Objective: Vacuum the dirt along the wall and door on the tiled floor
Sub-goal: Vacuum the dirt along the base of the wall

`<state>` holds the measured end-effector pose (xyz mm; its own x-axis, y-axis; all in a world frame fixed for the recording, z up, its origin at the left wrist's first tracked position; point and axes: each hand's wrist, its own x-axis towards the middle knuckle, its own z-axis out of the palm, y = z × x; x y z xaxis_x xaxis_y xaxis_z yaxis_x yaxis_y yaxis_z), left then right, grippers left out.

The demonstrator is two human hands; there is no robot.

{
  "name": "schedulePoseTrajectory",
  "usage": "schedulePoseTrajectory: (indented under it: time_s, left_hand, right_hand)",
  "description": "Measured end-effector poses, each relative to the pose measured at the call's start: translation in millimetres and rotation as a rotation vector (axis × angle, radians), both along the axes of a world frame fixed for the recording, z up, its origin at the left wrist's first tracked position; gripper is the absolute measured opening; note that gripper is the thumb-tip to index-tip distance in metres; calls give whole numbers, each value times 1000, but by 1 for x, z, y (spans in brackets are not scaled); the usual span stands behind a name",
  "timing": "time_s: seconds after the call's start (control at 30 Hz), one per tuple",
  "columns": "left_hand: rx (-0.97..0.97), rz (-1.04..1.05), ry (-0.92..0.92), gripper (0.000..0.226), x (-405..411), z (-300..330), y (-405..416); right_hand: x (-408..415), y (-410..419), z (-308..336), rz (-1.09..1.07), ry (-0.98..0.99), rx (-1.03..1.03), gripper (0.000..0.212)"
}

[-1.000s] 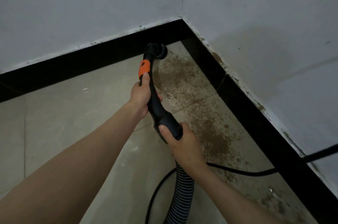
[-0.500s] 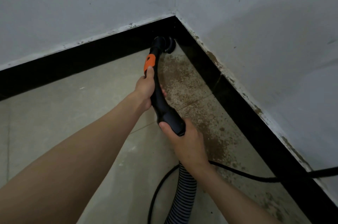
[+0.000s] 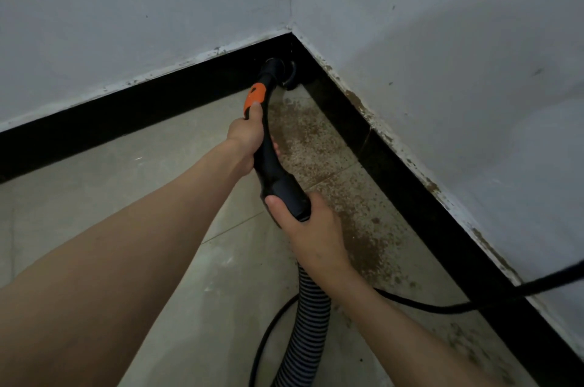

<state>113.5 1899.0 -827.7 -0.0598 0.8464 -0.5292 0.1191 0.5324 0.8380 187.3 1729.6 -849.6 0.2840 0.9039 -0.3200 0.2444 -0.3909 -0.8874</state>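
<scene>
A black vacuum wand point(image 3: 271, 162) with an orange band point(image 3: 254, 98) points into the room corner. Its round nozzle point(image 3: 282, 72) sits against the black skirting point(image 3: 395, 162) where the two white walls meet. My left hand point(image 3: 248, 141) grips the wand just below the orange band. My right hand point(image 3: 308, 225) grips the thick lower end, where the ribbed hose point(image 3: 303, 336) joins. Brown dirt point(image 3: 357, 212) is scattered over the beige tiled floor point(image 3: 126, 184) in a strip along the right-hand wall.
A black power cable point(image 3: 442, 306) runs from under my right arm across the dirt strip to the right edge, and another loop point(image 3: 265, 339) curves beside the hose. White walls point(image 3: 442, 39) close the corner at the back and on the right.
The nozzle has been pushed further along the floor, from beside the corner right into it. Both hands kept their grips and moved forward with the wand.
</scene>
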Motion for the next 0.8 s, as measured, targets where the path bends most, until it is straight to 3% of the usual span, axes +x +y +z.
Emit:
schedulePoseTrajectory:
  time_s: [0.23,0.4,0.8]
  left_hand:
    - [-31,-64,54,57,-1,19,-4]
    - [-54,-84,90,55,3,26,-9]
    - [-107,-151,87,58,7,36,-24]
  right_hand:
    - [-12,-10,18,-37,83,20,45]
    - [-15,-16,28,-70,140,20,31]
    - [-15,-36,47,-82,115,-1,36]
